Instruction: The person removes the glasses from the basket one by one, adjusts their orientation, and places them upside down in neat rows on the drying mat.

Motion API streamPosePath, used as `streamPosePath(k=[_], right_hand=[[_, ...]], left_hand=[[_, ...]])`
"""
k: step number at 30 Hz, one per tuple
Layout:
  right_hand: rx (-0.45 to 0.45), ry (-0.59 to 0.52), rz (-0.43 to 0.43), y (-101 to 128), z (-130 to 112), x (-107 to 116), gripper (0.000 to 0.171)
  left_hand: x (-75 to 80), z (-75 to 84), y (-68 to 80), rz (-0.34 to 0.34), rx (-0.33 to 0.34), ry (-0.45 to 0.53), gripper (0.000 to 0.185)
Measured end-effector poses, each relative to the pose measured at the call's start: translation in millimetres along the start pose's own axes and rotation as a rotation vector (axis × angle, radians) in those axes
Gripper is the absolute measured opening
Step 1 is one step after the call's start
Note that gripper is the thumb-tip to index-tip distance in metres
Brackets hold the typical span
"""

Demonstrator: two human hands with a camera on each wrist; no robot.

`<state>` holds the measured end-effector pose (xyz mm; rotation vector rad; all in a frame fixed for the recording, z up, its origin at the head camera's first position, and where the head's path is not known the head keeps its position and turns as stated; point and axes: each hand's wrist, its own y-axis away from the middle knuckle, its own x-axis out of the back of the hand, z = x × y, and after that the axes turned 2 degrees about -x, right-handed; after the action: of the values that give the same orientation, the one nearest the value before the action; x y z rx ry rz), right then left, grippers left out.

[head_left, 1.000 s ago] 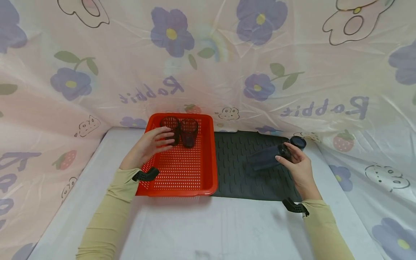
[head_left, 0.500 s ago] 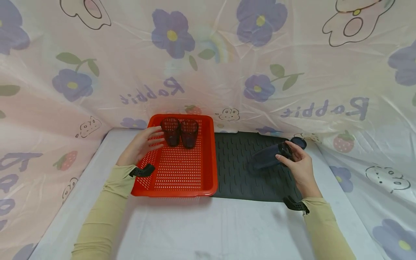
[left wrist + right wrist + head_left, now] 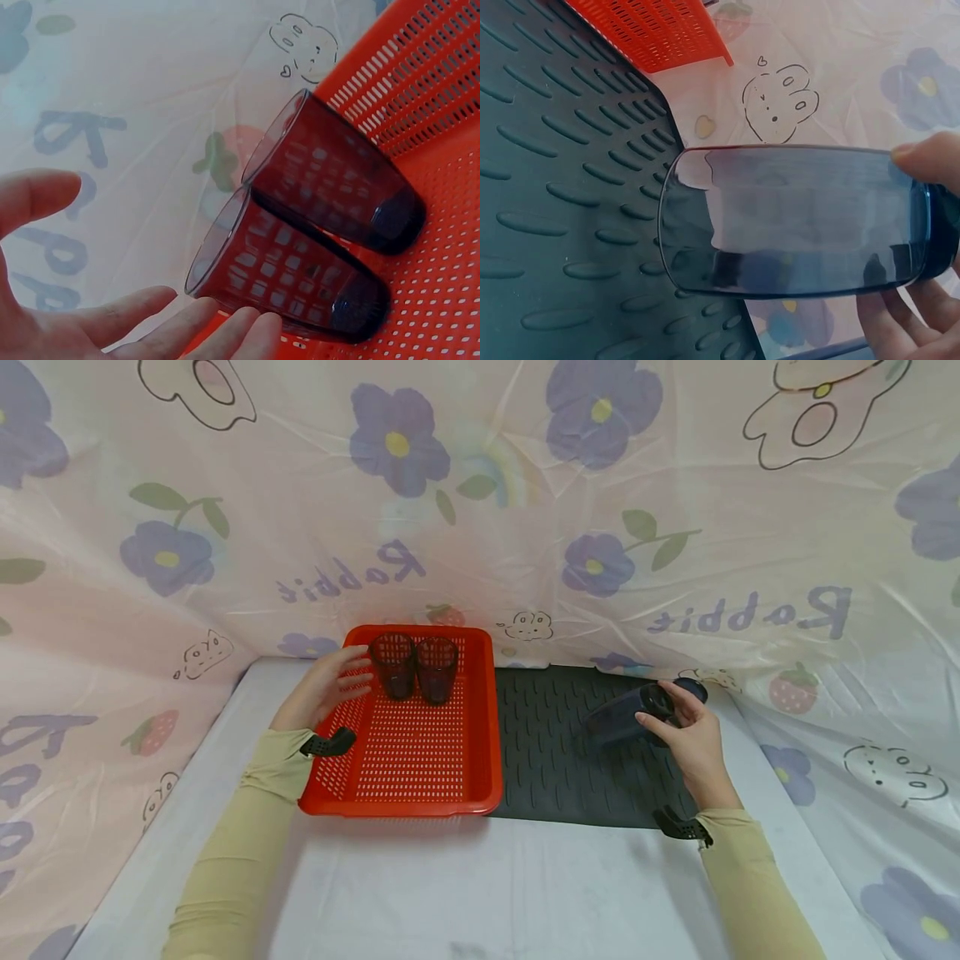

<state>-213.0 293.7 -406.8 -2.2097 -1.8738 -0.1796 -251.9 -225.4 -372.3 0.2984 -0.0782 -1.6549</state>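
Left arm [image 3: 240, 852] and right arm [image 3: 753, 885] extend forward, each slanting inward towards its hand. Long pale yellow sleeves cover both down to the wrists; a black strap [image 3: 328, 743] shows at the left wrist, a matching band [image 3: 682, 825] at the right. Left hand [image 3: 322, 689]: fingers [image 3: 135, 315] extended, thumb [image 3: 37, 196] standing well apart from them. Right hand [image 3: 693, 739]: pinch grip, thumb on one side, bent fingers opposing it.

The held tumbler [image 3: 802, 225] looks smooth, glossy, glassy; the basket [image 3: 483, 743], shiny plastic; the mat [image 3: 547, 760], ridged, matt.
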Motion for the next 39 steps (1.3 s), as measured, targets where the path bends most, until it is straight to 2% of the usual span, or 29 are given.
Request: streamPosePath(k=[8, 15, 29, 34, 39], right_hand=[[0.004, 0.070, 0.015, -2, 4, -1, 0.069], [0.021, 0.057, 0.029, -5, 8, -4, 0.068], [0.142, 0.135, 0.051, -13, 12, -10, 0.068], [0.158, 0.159, 0.067, -14, 13, -12, 0.068], [0.178, 0.180, 0.084, -17, 14, -13, 0.067]], left_hand=[[0.2, -0.6, -9.5, 0.011, -0.001, -0.061, 0.074], [2.8, -3.4, -18.0, 0.000, -0.017, -0.072, 0.068], [2.8, -7.5, -36.6, 0.010, -0.025, -0.126, 0.066], [1.7, -4.6, -39.0, -0.005, -0.032, -0.146, 0.062], [-2.5, 3.7, -33.7, -0.022, -0.036, -0.164, 0.059]])
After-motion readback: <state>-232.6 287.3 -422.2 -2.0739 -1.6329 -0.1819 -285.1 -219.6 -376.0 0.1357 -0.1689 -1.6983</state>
